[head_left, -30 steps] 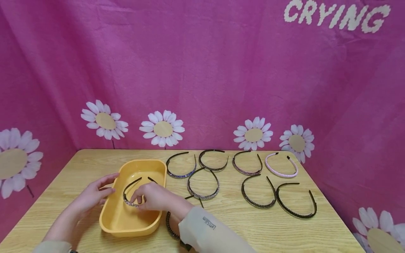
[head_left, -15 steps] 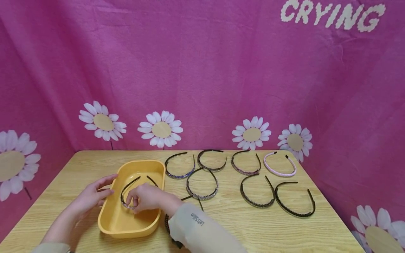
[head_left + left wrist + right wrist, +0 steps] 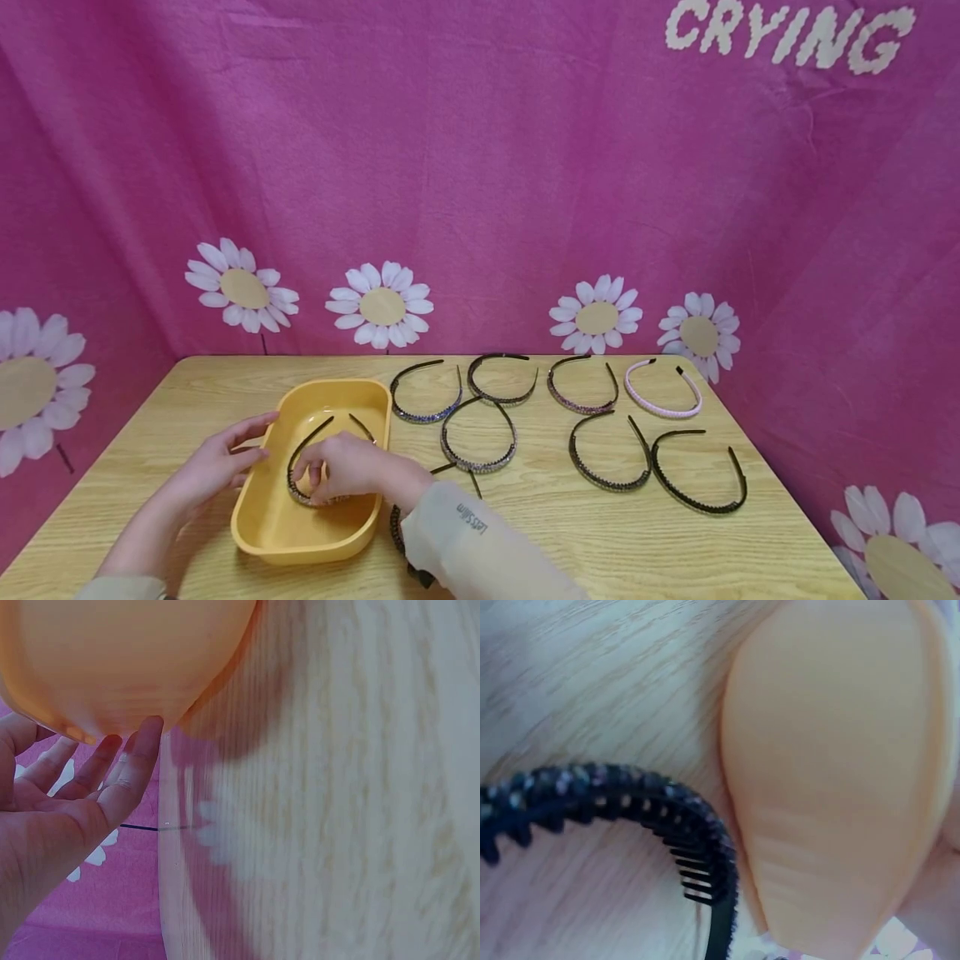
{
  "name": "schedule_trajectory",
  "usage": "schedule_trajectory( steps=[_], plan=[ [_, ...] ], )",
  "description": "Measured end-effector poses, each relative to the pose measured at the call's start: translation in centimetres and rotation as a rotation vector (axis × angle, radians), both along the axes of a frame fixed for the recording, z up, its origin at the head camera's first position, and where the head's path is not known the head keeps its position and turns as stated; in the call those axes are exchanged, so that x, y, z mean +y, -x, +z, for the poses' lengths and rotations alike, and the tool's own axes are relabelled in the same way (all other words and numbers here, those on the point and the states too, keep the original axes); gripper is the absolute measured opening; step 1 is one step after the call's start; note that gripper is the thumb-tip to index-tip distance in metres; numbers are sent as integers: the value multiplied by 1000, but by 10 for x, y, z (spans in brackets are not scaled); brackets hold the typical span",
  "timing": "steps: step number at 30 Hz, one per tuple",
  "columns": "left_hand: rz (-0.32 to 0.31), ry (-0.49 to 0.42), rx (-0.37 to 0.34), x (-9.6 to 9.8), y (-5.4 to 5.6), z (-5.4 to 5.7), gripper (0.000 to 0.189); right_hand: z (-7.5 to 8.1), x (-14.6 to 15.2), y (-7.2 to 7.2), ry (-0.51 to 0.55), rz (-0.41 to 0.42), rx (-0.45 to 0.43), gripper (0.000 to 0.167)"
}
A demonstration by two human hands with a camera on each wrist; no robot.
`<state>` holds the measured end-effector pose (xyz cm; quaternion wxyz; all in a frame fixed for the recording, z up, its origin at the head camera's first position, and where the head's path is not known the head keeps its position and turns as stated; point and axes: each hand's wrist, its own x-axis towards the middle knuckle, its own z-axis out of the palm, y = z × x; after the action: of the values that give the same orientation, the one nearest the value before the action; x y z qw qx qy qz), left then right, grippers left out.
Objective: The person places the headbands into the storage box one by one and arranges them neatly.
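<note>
A yellow plastic tray (image 3: 258, 546) stands on the left side of the table. My left hand (image 3: 217, 462) touches its left side, fingers fairly straight; in the left wrist view the fingertips (image 3: 150, 735) lie against the outer wall. Inside the tray is a black headband (image 3: 291, 475) with a glittery front, its two ends toward the back. My right hand (image 3: 341, 467) reaches over the right rim and grips the headband's front with curled fingers, hiding part of it. Another black headband (image 3: 630, 787) with comb teeth and sparkly stones lies right of the tray, partly under the right sleeve.
Several headbands lie across the table's middle and right: a blue-stoned one (image 3: 427, 417), a silvery one (image 3: 480, 465), a pink one (image 3: 667, 412) and dark ones such as the toothed headband (image 3: 705, 507). A pink cloth (image 3: 480, 183) hangs behind the table.
The right hand has moved slightly left and the headband's front now sits a little lower in the tray. The left hand stays at the tray's side.
</note>
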<state>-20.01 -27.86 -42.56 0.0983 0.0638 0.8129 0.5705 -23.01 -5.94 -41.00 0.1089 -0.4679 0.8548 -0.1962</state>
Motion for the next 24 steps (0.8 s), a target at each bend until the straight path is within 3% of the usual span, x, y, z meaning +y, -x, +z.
schedule_trajectory(
  steps=[12, 24],
  plan=[
    [5, -12, -3, 1, 0, 1, 59, 28, 25, 3, 59, 100, -59, 31],
    [28, 1, -23, 2, -1, 2, 60, 71, 58, 0, 113, 208, 39, 29]
  ],
)
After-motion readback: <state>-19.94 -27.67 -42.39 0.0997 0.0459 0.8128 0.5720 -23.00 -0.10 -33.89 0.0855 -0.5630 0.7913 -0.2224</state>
